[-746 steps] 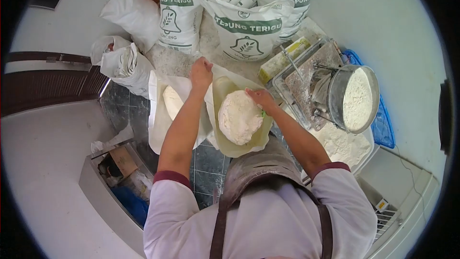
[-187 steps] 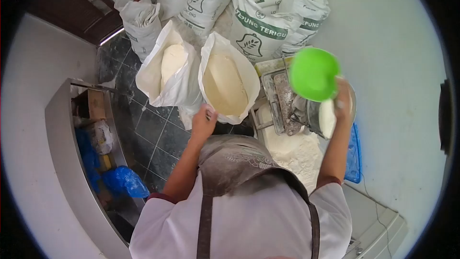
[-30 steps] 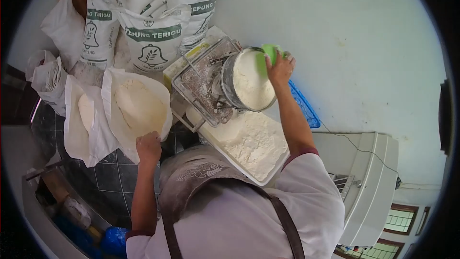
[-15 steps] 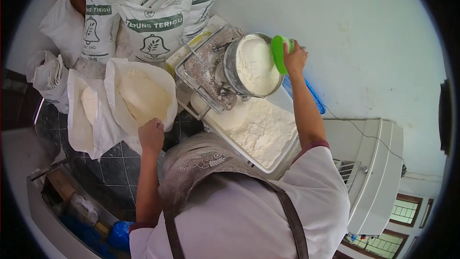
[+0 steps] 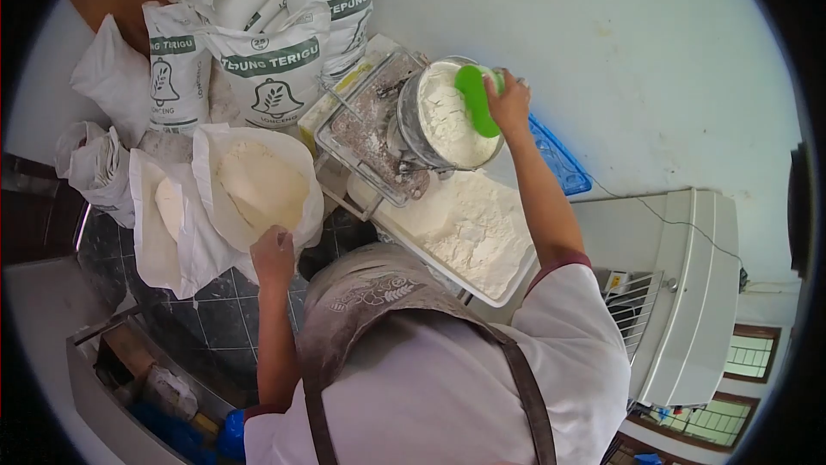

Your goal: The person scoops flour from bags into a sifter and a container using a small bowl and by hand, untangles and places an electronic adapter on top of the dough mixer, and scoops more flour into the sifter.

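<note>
Flour fills a round metal sieve (image 5: pixel 409 131) on the right, whose rim is tilted toward me. My right hand (image 5: pixel 511 104) grips a green plastic scoop (image 5: pixel 476 102) held over the flour at the sieve's right side. Below the sieve, a white tub (image 5: pixel 495 297) contains a heap of loose flour (image 5: pixel 469 241). On the left, my left hand (image 5: pixel 274 257) is closed, fingers curled at the near rim of an open white sack (image 5: pixel 311 162) with flour inside. Whether those fingers pinch the rim is hidden.
Printed flour sacks (image 5: pixel 275 73) are stacked at the back left. Another open sack (image 5: pixel 153 246) stands beside the near one on dark tiles (image 5: pixel 215 319). A wire-framed rack (image 5: pixel 357 134) sits by the sieve. A blue plastic crate (image 5: pixel 557 155) and white appliance (image 5: pixel 680 293) are on the right.
The green scoop has moved left, from the sieve's right edge to over the flour. The flour surface there now looks cracked and lower. My left hand stays by the sack's rim; the view has shifted slightly.
</note>
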The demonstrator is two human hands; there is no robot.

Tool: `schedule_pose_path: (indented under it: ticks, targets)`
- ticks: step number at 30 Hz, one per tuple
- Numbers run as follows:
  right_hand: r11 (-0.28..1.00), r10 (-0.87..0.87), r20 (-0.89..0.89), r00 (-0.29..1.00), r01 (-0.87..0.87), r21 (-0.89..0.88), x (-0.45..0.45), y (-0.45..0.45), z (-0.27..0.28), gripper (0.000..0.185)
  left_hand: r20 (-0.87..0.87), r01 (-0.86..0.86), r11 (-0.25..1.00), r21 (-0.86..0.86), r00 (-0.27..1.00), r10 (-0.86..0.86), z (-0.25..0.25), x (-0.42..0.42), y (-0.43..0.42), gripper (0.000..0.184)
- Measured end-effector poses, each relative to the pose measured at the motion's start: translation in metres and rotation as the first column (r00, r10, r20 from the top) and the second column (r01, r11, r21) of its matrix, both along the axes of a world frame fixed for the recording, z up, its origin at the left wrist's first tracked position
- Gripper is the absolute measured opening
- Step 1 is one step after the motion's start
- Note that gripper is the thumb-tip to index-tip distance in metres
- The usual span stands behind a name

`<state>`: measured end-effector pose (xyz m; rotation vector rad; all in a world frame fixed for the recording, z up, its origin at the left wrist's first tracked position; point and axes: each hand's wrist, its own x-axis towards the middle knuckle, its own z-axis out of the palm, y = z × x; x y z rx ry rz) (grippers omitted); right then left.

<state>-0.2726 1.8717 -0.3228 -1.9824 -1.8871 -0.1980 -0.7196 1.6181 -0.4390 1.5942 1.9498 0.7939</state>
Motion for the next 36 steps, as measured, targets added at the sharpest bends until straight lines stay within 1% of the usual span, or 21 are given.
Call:
schedule_pose_path:
  ticks: [2,3,5,6,8,9,11,12,14,15,17,18,20,21,23,25,27,29,30,32,36]
  targets:
    - [0.994,-0.047,0.046,0.998,0.043,0.103,0.003,-0.002,0.005,0.051,0.010,-0.007,1.000,-0.012,1.000,0.007,0.000,0.001,0.000,0.010]
    - [0.993,-0.050,0.045,0.998,0.045,0.105,0.001,-0.008,0.007,0.051,-0.008,-0.013,1.000,-0.009,1.000,0.013,-0.001,0.001,-0.001,0.010]
    - [0.992,0.128,0.017,0.992,-0.128,-0.014,-0.010,-0.020,0.011,0.046,-0.027,-0.022,1.000,-0.002,0.999,0.022,0.000,-0.001,0.000,0.010]
    - [0.992,0.128,0.016,0.992,-0.128,-0.014,-0.007,-0.021,0.014,0.046,-0.026,-0.023,1.000,0.004,0.999,0.023,0.002,-0.002,-0.001,0.010]
    - [0.986,0.120,-0.076,0.990,-0.109,0.127,0.012,-0.021,0.021,0.040,-0.027,-0.028,1.000,0.011,0.999,0.029,0.004,-0.001,-0.003,0.010]
    - [0.985,0.122,-0.079,0.989,-0.111,0.129,0.020,-0.023,0.024,0.040,-0.020,-0.043,0.999,0.007,0.999,0.043,0.004,0.000,-0.003,0.010]
    - [0.979,0.178,-0.010,0.984,-0.176,0.106,0.031,-0.039,0.028,0.036,-0.019,-0.059,0.998,0.008,0.998,0.059,0.006,0.000,-0.003,0.010]
    - [0.978,0.182,-0.011,0.983,-0.180,0.110,0.032,-0.049,0.031,0.036,-0.040,-0.065,0.997,0.043,0.997,0.066,0.006,-0.001,-0.004,0.011]
    - [0.972,0.236,-0.029,0.971,-0.236,0.018,0.029,-0.074,0.034,0.037,-0.063,-0.082,0.993,0.080,0.994,0.087,0.008,-0.001,-0.006,0.011]
    - [0.969,0.245,-0.032,0.969,-0.245,0.021,0.025,-0.085,0.030,0.037,-0.059,-0.098,0.993,0.069,0.993,0.103,0.012,0.000,-0.006,0.012]
    - [0.918,0.397,-0.076,0.915,-0.395,0.048,0.013,-0.101,0.018,0.043,-0.065,-0.116,0.991,0.060,0.991,0.120,0.015,-0.001,-0.007,0.013]
    - [0.918,0.396,-0.083,0.914,-0.393,0.053,0.007,-0.097,0.011,0.043,-0.076,-0.118,0.991,0.060,0.990,0.123,0.013,-0.001,-0.008,0.013]
    - [0.892,0.452,-0.109,0.885,-0.451,0.039,-0.004,-0.093,-0.001,0.046,-0.092,-0.107,0.992,0.060,0.989,0.112,0.013,0.002,-0.008,0.013]
    - [0.896,0.443,-0.118,0.889,-0.441,0.043,-0.007,-0.086,-0.005,0.046,-0.108,-0.098,0.992,0.075,0.988,0.106,0.014,0.004,-0.008,0.012]
    - [0.900,0.428,-0.091,0.899,-0.416,0.127,-0.009,-0.061,-0.012,0.046,-0.141,-0.077,0.993,0.089,0.986,0.089,0.017,0.004,-0.008,0.011]
    - [0.912,0.394,-0.088,0.915,-0.377,0.164,-0.004,-0.035,-0.018,0.046,-0.087,-0.113,0.994,0.012,0.990,0.113,0.019,0.006,-0.007,0.014]
    - [0.921,0.359,-0.087,0.929,-0.338,0.192,-0.002,-0.018,-0.018,0.047,-0.080,-0.120,0.993,0.007,0.989,0.120,0.020,0.008,-0.010,0.014]
    - [0.945,0.260,-0.011,0.966,-0.252,0.207,-0.002,-0.002,-0.010,0.037,-0.069,-0.135,0.991,0.006,0.988,0.135,0.020,0.009,-0.009,0.015]
    - [0.947,0.257,-0.021,0.966,-0.248,0.203,-0.001,0.005,-0.008,0.037,-0.085,-0.154,0.988,0.012,0.984,0.155,0.021,0.009,-0.011,0.014]
    - [0.970,0.187,-0.076,0.979,-0.172,0.172,0.007,0.019,-0.008,0.045,-0.105,-0.173,0.985,0.017,0.979,0.173,0.023,0.009,-0.012,0.014]
    - [0.948,0.113,-0.008,0.994,-0.105,0.302,0.029,0.030,-0.018,0.044,-0.103,-0.176,0.984,-0.003,0.979,0.175,0.030,0.009,-0.011,0.014]
